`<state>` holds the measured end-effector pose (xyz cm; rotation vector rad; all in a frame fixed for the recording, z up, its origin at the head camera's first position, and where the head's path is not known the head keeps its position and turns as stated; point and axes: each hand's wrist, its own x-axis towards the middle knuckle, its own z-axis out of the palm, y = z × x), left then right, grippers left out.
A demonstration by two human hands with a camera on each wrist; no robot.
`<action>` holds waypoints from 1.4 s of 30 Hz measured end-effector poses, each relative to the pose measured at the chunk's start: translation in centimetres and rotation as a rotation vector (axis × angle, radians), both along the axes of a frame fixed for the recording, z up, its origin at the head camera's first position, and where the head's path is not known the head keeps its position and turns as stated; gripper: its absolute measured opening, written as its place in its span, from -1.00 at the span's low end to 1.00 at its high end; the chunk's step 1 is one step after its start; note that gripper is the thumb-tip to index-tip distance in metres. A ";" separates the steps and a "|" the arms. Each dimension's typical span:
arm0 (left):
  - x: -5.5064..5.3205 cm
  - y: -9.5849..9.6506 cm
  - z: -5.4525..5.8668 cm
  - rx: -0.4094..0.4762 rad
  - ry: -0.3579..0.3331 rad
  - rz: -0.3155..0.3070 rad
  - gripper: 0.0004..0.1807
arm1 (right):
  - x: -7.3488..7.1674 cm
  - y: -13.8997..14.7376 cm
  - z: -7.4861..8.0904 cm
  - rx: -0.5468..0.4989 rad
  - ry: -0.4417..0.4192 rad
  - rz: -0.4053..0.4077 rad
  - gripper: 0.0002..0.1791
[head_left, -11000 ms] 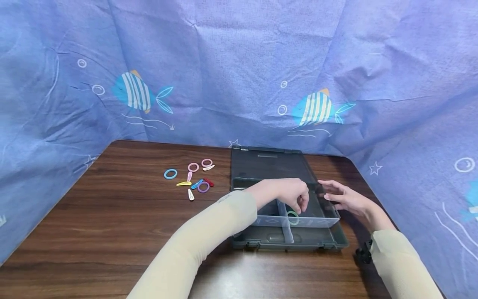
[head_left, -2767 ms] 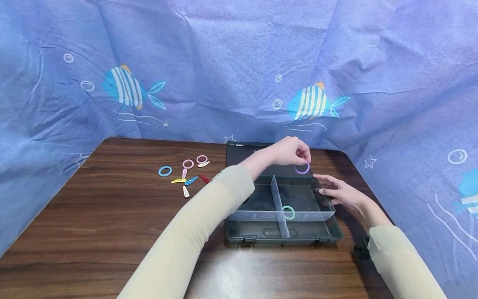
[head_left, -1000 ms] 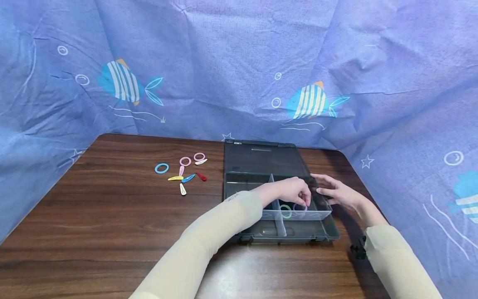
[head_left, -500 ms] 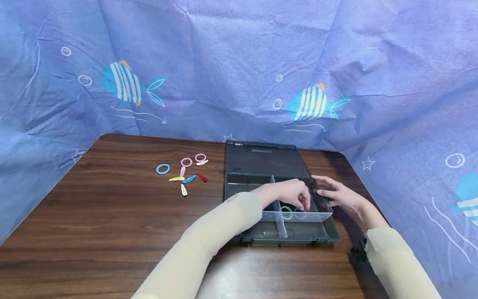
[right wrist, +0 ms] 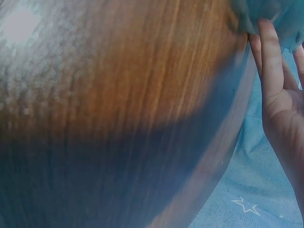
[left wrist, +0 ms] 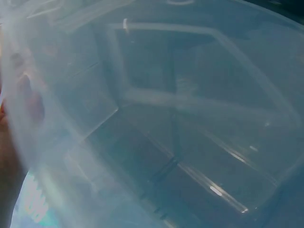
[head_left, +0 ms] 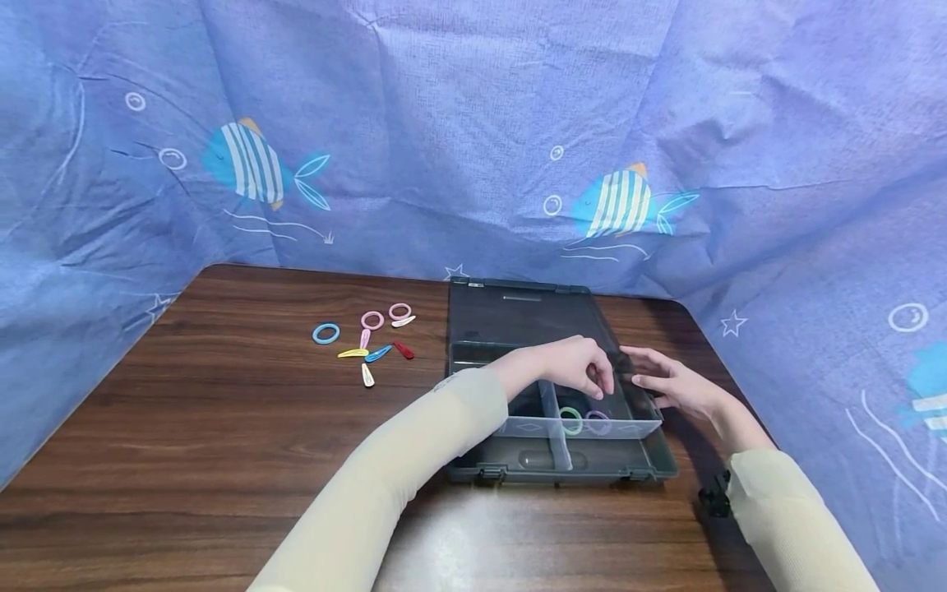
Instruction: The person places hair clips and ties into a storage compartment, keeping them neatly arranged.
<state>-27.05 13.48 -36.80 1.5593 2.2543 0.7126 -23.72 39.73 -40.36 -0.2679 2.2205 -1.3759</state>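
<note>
My left hand (head_left: 580,366) hovers over the right rear compartment of a dark see-through divided box (head_left: 562,475), fingers loosely bent with nothing between them. Just below it, a purple hair tie (head_left: 596,412) and a green hair tie (head_left: 570,409) lie side by side in that compartment, behind a clear divider (head_left: 510,427). The left wrist view is filled by the box's clear inner walls (left wrist: 190,142). My right hand (head_left: 681,388) rests against the box's right side, its fingers and thumb extended; the right wrist view shows the thumb (right wrist: 270,57) at the box wall.
The box's lid (head_left: 518,316) lies folded back. Left of the box on the wooden table (head_left: 185,427) are a blue hair tie (head_left: 316,333), two pink ones and several snap clips, among them a red clip (head_left: 403,350) and a yellow clip (head_left: 353,353). A fish-print curtain (head_left: 444,123) hangs behind.
My left hand took the purple hair tie from the table group, lowered it into the compartment beside the green one, let go and rose slightly. My right hand stayed at the box's side.
</note>
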 end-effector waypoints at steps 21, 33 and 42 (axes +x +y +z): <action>1.5 -3.0 3.0 0.013 -0.003 0.059 -0.84 | 0.0 0.3 -0.3 -0.033 0.010 -0.009 -0.31; 2.1 -6.7 2.9 0.065 -0.047 0.120 -0.82 | 0.2 -0.3 -0.2 0.014 0.009 -0.027 -0.29; 2.6 -9.8 2.5 0.122 -0.026 0.134 -0.78 | 0.5 -0.2 -0.2 0.027 0.038 -0.030 -0.29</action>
